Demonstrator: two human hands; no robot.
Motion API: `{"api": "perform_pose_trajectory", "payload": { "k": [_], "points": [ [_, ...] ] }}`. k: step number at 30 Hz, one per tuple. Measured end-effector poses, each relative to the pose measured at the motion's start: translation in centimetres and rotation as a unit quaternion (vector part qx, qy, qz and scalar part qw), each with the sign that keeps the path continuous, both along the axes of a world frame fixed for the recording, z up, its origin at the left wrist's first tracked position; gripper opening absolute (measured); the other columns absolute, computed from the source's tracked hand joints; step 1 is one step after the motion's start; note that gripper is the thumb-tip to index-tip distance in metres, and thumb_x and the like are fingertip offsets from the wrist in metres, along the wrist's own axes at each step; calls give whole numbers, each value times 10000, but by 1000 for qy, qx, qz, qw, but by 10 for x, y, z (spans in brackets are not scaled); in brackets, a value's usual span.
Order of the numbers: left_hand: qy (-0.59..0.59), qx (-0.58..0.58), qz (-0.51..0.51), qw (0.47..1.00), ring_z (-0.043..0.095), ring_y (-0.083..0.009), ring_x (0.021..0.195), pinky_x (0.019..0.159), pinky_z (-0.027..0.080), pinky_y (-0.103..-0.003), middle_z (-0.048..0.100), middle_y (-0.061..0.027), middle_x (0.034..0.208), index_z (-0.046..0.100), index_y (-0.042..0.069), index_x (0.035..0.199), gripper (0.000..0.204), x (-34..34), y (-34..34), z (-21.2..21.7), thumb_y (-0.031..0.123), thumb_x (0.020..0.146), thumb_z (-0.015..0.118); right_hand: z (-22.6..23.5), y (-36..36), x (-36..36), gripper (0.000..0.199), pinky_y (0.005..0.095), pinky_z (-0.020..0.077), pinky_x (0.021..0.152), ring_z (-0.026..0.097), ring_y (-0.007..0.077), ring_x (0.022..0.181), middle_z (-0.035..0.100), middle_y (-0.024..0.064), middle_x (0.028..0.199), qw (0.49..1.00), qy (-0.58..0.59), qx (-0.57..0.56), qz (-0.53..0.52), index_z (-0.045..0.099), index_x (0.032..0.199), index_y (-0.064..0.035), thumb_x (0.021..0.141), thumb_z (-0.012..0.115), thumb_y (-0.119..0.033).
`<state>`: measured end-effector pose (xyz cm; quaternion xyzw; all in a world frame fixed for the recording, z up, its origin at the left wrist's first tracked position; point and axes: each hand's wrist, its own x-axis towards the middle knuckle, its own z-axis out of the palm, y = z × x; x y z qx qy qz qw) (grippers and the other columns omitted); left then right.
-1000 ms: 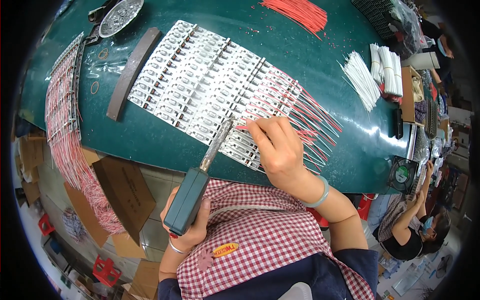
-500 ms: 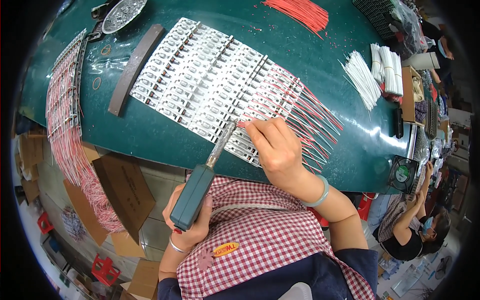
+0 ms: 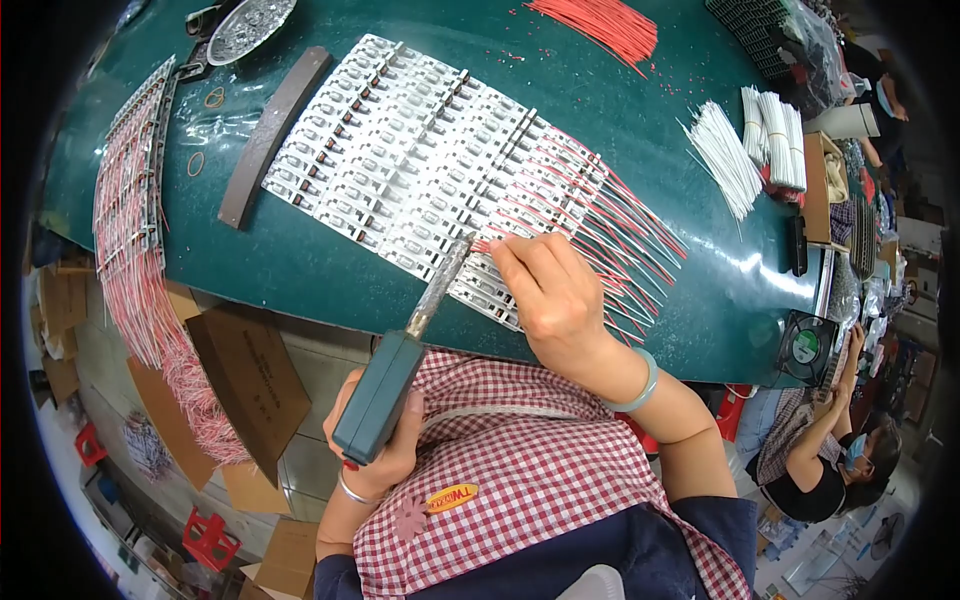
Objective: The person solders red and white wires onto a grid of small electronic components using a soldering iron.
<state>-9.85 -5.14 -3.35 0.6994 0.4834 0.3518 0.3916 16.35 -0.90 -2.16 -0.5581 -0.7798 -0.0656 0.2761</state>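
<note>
My left hand [image 3: 393, 452] is wrapped round the green handle of a soldering gun [image 3: 380, 395]. Its metal tip points up and to the right, touching or very near a panel of white circuit boards [image 3: 430, 160]. Close to the tip, my right hand [image 3: 553, 300] pinches a thin red wire [image 3: 484, 246], its fingertips just above the boards. Rows of red and white wires [image 3: 640, 250] stick out from the panel's right side, passing partly under my right hand. Whether the wire end touches a pad is too small to tell.
A dark curved bar [image 3: 270, 140] lies along the panel's left edge. Further left, a wired board panel [image 3: 135, 190] hangs its wires over a cardboard box [image 3: 248, 385]. Red wires [image 3: 600, 30], white wire bundles [image 3: 775, 140], a metal dish [image 3: 250, 30] and a small fan [image 3: 805, 342] surround the work. A co-worker [image 3: 830, 460] sits right.
The soldering gun has shifted very slightly left, its handle tilting a little. My right hand stays almost in place with the wire.
</note>
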Motion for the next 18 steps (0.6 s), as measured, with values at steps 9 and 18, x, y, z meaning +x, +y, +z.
{"api": "perform_pose_trajectory", "payload": {
  "k": [9,18],
  "points": [
    [-4,15,5,1000,728,-325,819,698,578,-349,712,-218,996,710,-84,1044,246,-7,-6,-4,-5,820,771,1,0,-3,382,343,536,641,630,255,801,685,120,958,999,26,7,-20,720,1053,66,677,665,30],
    [-14,31,15,999,730,-324,816,702,578,-347,714,-214,996,712,-83,1040,245,-3,-6,-7,-8,814,771,-2,-5,-8,410,346,526,634,612,256,798,678,110,939,999,49,5,-3,719,1056,73,649,664,68]
  ]
}}
